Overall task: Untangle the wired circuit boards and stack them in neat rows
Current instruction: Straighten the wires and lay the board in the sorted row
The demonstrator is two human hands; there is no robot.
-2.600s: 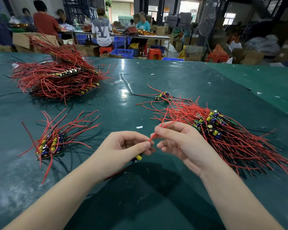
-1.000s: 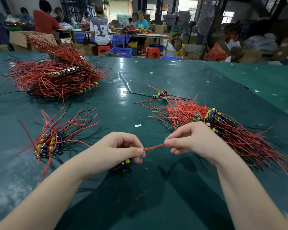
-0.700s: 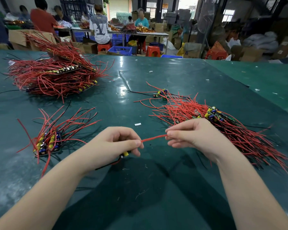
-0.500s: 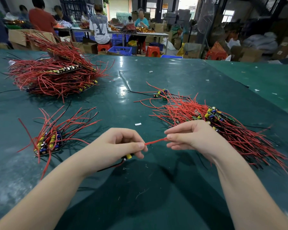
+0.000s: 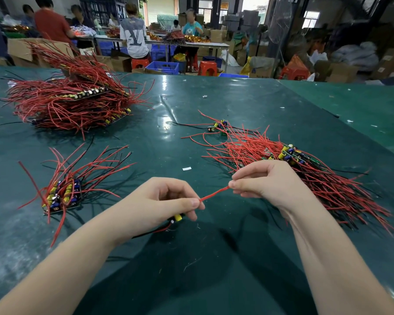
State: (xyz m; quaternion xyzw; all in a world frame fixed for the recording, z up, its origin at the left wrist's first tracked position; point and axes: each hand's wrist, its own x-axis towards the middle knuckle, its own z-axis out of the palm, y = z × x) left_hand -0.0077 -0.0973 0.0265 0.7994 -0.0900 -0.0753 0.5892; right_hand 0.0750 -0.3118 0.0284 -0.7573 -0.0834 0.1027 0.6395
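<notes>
**Operator:** What is on the desk [image 5: 214, 96], from the largest item down?

**Manual:** The big stacked pile [image 5: 71, 103] of wired boards sits far left. The tangled heap [image 5: 305, 173] lies to your right, just behind your right hand. A small neat stack [image 5: 63, 194] rests at near left. One loose board [image 5: 217, 127] lies apart, beyond the heap.

**Operator:** And in my hands?

**Manual:** Your left hand [image 5: 159, 203] is curled round a single circuit board [image 5: 177, 217]; only its yellow capacitor shows below your fingers. Your right hand [image 5: 266, 183] pinches the red lead [image 5: 214, 194] between thumb and forefinger. Both hands hover just above the desk, in front of you.

**Operator:** How do I do this step well?

**Manual:** Grip the board body, not its components. Slide your right pinch along the lead toward its free end, with light, even tension. A sharp tug would likely strain the solder joint.

**Operator:** Which way does it point?

**Manual:** The lead's long axis runs left to right, rising slightly toward your right hand. The board's own orientation cannot be determined; your fingers hide it. Its other leads trail down and left onto the desk.
</notes>
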